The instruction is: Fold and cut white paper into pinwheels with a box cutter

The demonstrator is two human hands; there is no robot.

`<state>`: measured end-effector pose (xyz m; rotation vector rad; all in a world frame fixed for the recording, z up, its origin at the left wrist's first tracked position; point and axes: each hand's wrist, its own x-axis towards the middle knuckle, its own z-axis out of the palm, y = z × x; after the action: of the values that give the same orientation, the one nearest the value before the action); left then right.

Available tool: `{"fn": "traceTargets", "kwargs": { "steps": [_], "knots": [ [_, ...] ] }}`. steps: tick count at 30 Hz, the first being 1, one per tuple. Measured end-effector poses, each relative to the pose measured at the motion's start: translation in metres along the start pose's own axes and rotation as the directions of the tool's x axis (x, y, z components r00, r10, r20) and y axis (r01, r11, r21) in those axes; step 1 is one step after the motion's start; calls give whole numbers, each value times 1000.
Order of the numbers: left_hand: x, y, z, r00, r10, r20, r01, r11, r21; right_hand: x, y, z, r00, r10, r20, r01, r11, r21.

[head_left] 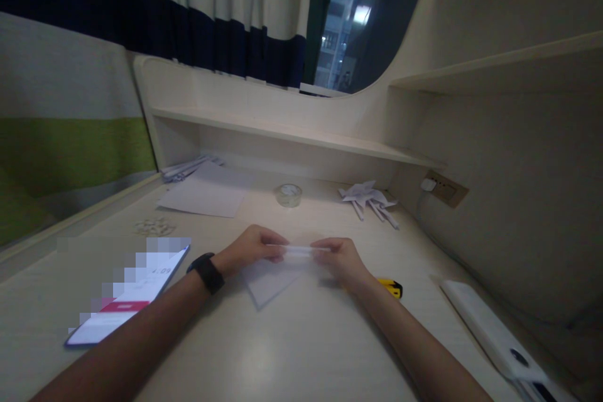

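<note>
Grip is made by both hands: one end of a thin white paper strip (299, 250) is pinched between thumb and fingers of the left hand (254, 248), and the other end is pinched the same way by the right hand (346, 264). Only a short bit of strip is left bare between them, in the middle of the surface (264, 358). By holding both ends, the strip is probably meant to be kept straight and flat.

Below it, a white paper corner (268, 282) is seen, pointing toward the near side. It is too blurred to tell whether this is joined to the strip or just laid under it.

A tape roll (289, 196) is set behind the hands, perhaps so that it can be reached without being bumped. Folded paper shapes (365, 198) are placed at the back right, and a big paper sheet (207, 191) at the back left. A yellow tool (391, 287) is partly hidden by the right wrist.

Room is found in front of the hands, between the forearms. Less is left at the left side, where the left forearm is held close by a lit phone (127, 301).
</note>
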<state>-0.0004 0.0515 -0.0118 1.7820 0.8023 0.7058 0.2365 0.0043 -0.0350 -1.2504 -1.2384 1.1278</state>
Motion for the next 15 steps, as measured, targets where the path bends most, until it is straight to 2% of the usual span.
{"fn": "traceTargets", "kwargs": {
  "steps": [6, 15],
  "knots": [
    [0, -1, 2, 995, -26, 91, 26, 1000, -4, 0, 0, 0, 1000, -1, 12, 1, 1000, -18],
    [0, -1, 1, 1000, -7, 26, 7, 1000, 20, 1, 4, -1, 997, -59, 47, 61, 997, -41]
  ]
}}
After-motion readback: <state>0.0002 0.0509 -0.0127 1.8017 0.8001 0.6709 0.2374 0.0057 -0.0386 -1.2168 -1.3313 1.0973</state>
